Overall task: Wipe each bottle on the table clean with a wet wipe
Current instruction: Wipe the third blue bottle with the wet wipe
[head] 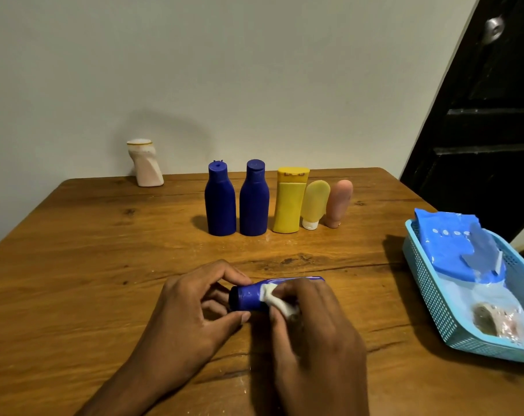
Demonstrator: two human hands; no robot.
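Both hands meet low over the wooden bench [104, 250], a brown top with dark knots and long grain lines, pushed against a plain pale wall [224, 70]; a dark door [480, 130] fills the right corner of the room. The left hand [194, 307] curls around the capped end of a blue bottle [250, 297] lying on its side, thumb and fingertips pinching it. The right hand [311, 319] is closed over the bottle's middle, pressing a crumpled white wet wipe [277, 300] against the plastic. Both forearms come up from the bottom edge.

Further back stand five containers in a close row: two dark blue bottles [220, 202] [254, 201] with rounded shoulders, a yellow bottle [289, 201] with a flat flip cap, a soft yellow tube [314, 204] resting on its white cap, and a pink tube [338, 204] leaning beside it. A pale twisted bottle [145, 163] stands apart near the wall at the left. At the right edge sits a light blue perforated plastic basket [429, 295] holding a glossy blue wipes pack [453, 244] with its flap lifted, and some crumpled used wipes [492, 322].
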